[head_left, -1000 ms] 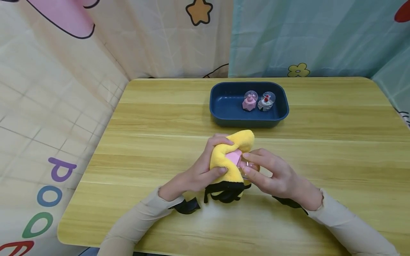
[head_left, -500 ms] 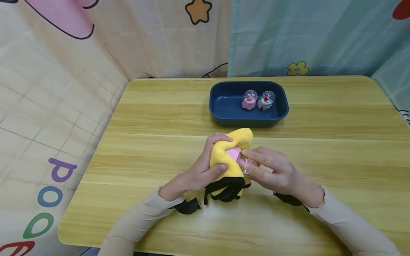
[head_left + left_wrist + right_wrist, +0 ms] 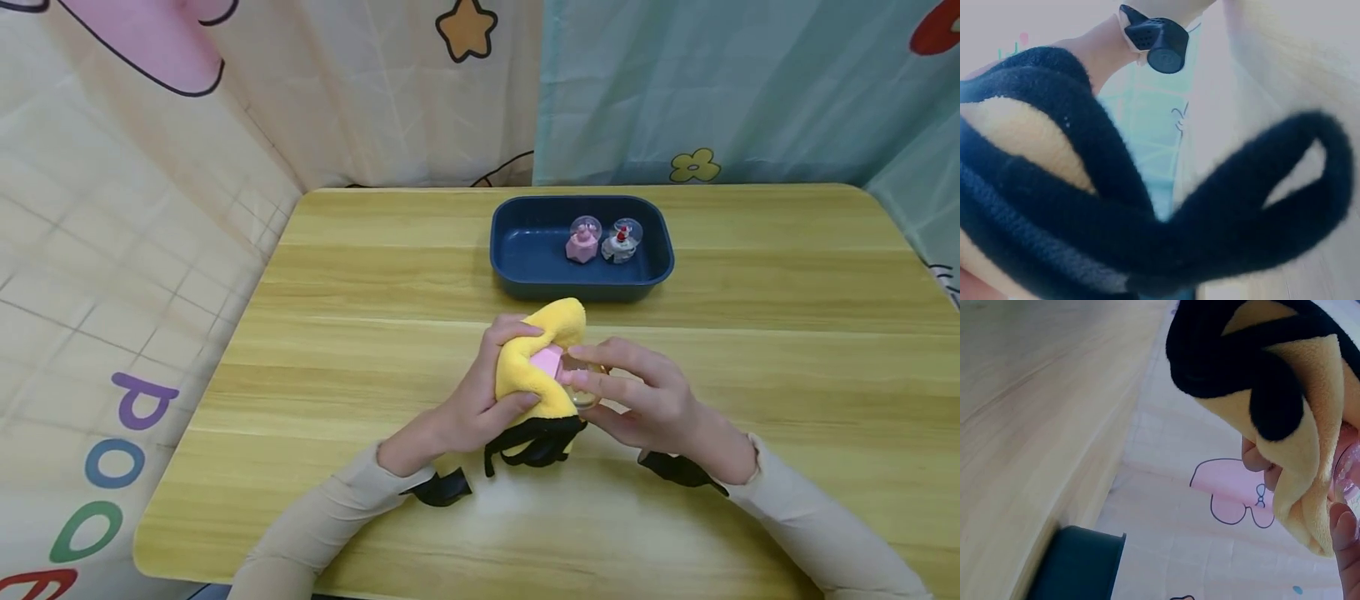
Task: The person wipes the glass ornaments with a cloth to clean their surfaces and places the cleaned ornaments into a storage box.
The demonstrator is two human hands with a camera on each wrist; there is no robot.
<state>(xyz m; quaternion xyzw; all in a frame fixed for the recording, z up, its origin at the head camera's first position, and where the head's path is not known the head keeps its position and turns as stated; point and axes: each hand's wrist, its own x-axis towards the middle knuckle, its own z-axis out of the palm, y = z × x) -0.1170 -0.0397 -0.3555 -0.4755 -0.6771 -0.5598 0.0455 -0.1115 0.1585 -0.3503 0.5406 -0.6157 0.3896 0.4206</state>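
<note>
A yellow cloth [image 3: 517,375] with black trim is wrapped round the faceted pink base of a small snow globe [image 3: 547,360]. My left hand [image 3: 480,396] grips the cloth, thumb on the near side and fingers on the far side, with the globe lying sideways inside it. The clear dome points right, and my right hand [image 3: 652,396] holds it between fingers and thumb. In the right wrist view the thumb [image 3: 1344,528] lies against the dome beside the cloth. Black loops of trim [image 3: 1241,200] fill much of the left wrist view and hide the left fingers there.
Behind the hands stands a dark blue tray [image 3: 525,287] on the wooden table [image 3: 360,333]. In its right half are a pink snow globe [image 3: 582,243] and a white one with a red figure [image 3: 619,246]. Patterned curtains [image 3: 637,92] hang along the table's back edge.
The right fingers have shifted around the dome, with the thumb now lower beneath it. The cloth and globe have moved only slightly, and the left hand keeps its grip.
</note>
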